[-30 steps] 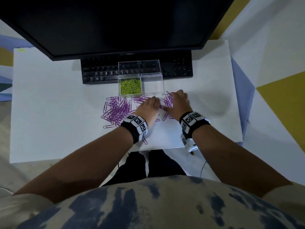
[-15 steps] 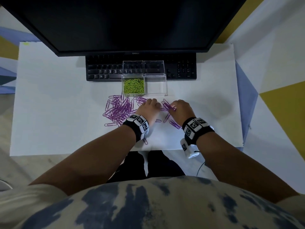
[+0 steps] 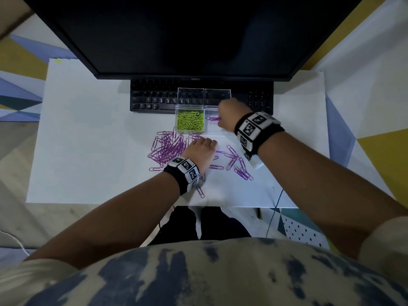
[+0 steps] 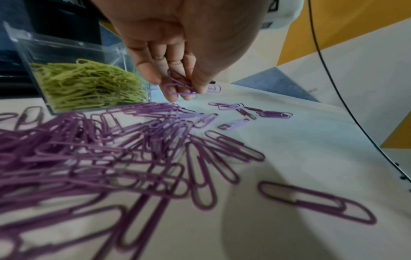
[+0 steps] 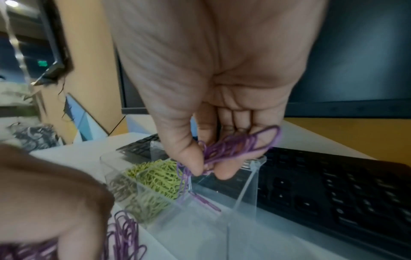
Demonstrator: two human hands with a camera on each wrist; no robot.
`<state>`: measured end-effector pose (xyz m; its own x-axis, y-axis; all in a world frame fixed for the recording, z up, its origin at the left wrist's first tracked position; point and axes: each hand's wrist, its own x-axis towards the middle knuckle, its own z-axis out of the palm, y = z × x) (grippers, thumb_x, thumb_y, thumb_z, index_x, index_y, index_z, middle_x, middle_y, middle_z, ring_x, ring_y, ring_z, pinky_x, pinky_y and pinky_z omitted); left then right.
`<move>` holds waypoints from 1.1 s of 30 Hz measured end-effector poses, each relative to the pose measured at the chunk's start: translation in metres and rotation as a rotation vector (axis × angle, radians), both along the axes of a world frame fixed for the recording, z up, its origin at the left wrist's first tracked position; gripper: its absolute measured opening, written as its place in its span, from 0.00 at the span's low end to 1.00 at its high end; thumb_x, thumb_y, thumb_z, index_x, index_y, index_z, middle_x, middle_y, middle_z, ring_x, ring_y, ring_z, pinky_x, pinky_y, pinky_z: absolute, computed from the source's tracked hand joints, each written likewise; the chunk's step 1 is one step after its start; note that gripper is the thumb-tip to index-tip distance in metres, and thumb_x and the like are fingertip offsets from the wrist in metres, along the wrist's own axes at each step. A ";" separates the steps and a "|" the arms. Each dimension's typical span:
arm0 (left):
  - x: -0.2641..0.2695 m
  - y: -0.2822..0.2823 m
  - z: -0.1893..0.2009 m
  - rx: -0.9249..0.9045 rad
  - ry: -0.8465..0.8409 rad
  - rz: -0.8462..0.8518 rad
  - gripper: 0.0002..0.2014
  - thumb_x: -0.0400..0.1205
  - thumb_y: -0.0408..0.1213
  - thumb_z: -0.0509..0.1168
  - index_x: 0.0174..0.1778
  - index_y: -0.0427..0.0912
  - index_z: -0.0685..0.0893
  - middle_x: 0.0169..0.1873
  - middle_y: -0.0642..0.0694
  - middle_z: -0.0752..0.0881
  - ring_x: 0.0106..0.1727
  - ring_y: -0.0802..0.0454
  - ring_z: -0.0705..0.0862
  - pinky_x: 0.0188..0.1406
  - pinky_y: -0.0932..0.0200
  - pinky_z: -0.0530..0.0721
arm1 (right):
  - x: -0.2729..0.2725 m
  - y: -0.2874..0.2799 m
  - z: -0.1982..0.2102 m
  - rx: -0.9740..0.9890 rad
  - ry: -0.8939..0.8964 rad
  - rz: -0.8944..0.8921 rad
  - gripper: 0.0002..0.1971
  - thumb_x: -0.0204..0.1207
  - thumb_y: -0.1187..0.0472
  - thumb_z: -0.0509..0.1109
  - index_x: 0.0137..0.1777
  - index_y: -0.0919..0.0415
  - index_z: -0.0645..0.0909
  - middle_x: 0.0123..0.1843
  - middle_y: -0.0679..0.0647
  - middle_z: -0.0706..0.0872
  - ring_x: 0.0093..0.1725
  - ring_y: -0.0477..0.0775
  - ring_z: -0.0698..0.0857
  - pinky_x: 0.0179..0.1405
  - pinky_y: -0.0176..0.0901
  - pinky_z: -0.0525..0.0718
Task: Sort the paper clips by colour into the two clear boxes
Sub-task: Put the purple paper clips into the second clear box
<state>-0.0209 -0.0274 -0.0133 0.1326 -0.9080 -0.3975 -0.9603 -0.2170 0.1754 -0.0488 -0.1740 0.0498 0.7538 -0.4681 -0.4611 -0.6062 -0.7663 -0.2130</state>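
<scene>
Two clear boxes stand side by side before the keyboard. The left box (image 3: 177,120) holds green clips (image 3: 190,123) (image 5: 160,177). Above the right box (image 3: 211,129) (image 5: 242,193) my right hand (image 3: 219,119) (image 5: 206,170) pinches a bunch of purple clips (image 5: 240,146); one purple clip (image 5: 206,202) is inside the box. A pile of purple clips (image 3: 167,149) (image 4: 89,158) lies on the table. My left hand (image 3: 204,143) (image 4: 182,91) is at the pile's right edge and pinches a few purple clips (image 4: 175,84).
A black keyboard (image 3: 154,100) and a dark monitor (image 3: 187,36) stand behind the boxes, whose lids (image 3: 191,97) are upright. Loose purple clips (image 3: 238,166) lie scattered right of the left hand. The white table's front edge (image 3: 132,200) is near my body.
My right hand lifted off the table with a bunch of purple clips and moved forward over the right box. The left hand stayed at the pile.
</scene>
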 end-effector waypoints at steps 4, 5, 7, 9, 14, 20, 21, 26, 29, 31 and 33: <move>0.011 0.002 0.007 -0.065 0.073 0.129 0.12 0.84 0.30 0.56 0.63 0.35 0.72 0.59 0.40 0.78 0.56 0.40 0.82 0.44 0.50 0.76 | 0.014 0.007 -0.011 -0.018 0.058 0.059 0.17 0.76 0.75 0.62 0.27 0.64 0.66 0.28 0.56 0.71 0.32 0.58 0.77 0.37 0.44 0.76; 0.014 0.002 0.010 -0.074 0.103 0.172 0.12 0.84 0.30 0.56 0.63 0.36 0.72 0.59 0.40 0.78 0.53 0.40 0.84 0.40 0.49 0.77 | 0.014 0.008 -0.013 -0.008 0.057 0.058 0.18 0.76 0.76 0.61 0.26 0.63 0.66 0.27 0.56 0.70 0.32 0.58 0.77 0.37 0.44 0.76; 0.022 -0.001 0.017 -0.120 0.163 0.235 0.10 0.85 0.32 0.57 0.61 0.36 0.73 0.57 0.40 0.78 0.49 0.41 0.85 0.39 0.47 0.83 | 0.011 0.007 -0.019 0.040 0.020 0.034 0.12 0.75 0.77 0.60 0.31 0.67 0.76 0.34 0.60 0.80 0.39 0.61 0.82 0.41 0.46 0.81; 0.031 -0.007 0.023 -0.197 0.213 0.263 0.08 0.85 0.34 0.56 0.58 0.37 0.76 0.54 0.41 0.80 0.46 0.44 0.84 0.42 0.48 0.86 | 0.003 0.001 -0.023 0.114 -0.072 -0.049 0.12 0.75 0.75 0.62 0.49 0.68 0.86 0.52 0.63 0.87 0.52 0.62 0.86 0.55 0.50 0.85; 0.048 -0.038 0.035 -0.275 0.216 0.273 0.06 0.84 0.35 0.60 0.53 0.38 0.79 0.52 0.43 0.80 0.44 0.48 0.84 0.43 0.55 0.84 | -0.040 -0.021 -0.022 0.180 -0.384 -0.359 0.12 0.76 0.70 0.64 0.53 0.67 0.87 0.54 0.62 0.89 0.54 0.59 0.86 0.59 0.46 0.82; 0.050 -0.070 0.043 -0.119 0.087 0.110 0.13 0.80 0.25 0.60 0.60 0.33 0.77 0.57 0.37 0.80 0.49 0.39 0.84 0.45 0.48 0.85 | -0.114 -0.013 -0.051 0.257 -0.215 -0.494 0.11 0.74 0.68 0.66 0.51 0.63 0.87 0.51 0.59 0.88 0.50 0.56 0.85 0.53 0.36 0.78; 0.049 -0.073 0.040 -0.106 0.048 0.082 0.14 0.80 0.25 0.60 0.61 0.33 0.77 0.57 0.37 0.80 0.51 0.39 0.84 0.48 0.47 0.85 | -0.123 -0.008 -0.055 0.272 -0.174 -0.478 0.10 0.73 0.68 0.67 0.51 0.63 0.87 0.50 0.59 0.87 0.49 0.56 0.85 0.54 0.38 0.79; 0.039 -0.070 0.028 -0.173 -0.047 0.036 0.18 0.83 0.37 0.61 0.68 0.37 0.74 0.66 0.38 0.76 0.67 0.39 0.74 0.67 0.46 0.73 | -0.154 0.020 -0.072 0.310 -0.083 -0.448 0.13 0.72 0.59 0.75 0.56 0.61 0.82 0.53 0.58 0.84 0.48 0.53 0.83 0.55 0.44 0.81; 0.018 -0.055 0.026 -0.254 0.019 -0.034 0.16 0.83 0.42 0.60 0.63 0.39 0.76 0.62 0.41 0.76 0.64 0.41 0.74 0.64 0.48 0.75 | -0.163 0.035 -0.079 0.315 -0.078 -0.445 0.21 0.71 0.54 0.77 0.59 0.62 0.79 0.57 0.57 0.80 0.54 0.54 0.82 0.59 0.48 0.81; 0.000 -0.046 0.018 -0.170 0.123 -0.072 0.16 0.83 0.43 0.60 0.63 0.39 0.77 0.60 0.43 0.77 0.63 0.43 0.75 0.62 0.50 0.77 | -0.166 0.043 -0.081 0.313 -0.104 -0.443 0.24 0.69 0.52 0.78 0.61 0.63 0.78 0.59 0.57 0.77 0.59 0.55 0.80 0.62 0.50 0.79; -0.015 -0.039 0.005 -0.024 0.190 -0.084 0.21 0.82 0.45 0.62 0.69 0.39 0.74 0.64 0.42 0.75 0.66 0.43 0.74 0.64 0.48 0.77 | -0.166 0.051 -0.085 0.285 -0.125 -0.440 0.25 0.69 0.52 0.78 0.62 0.63 0.77 0.61 0.58 0.76 0.62 0.57 0.78 0.63 0.52 0.79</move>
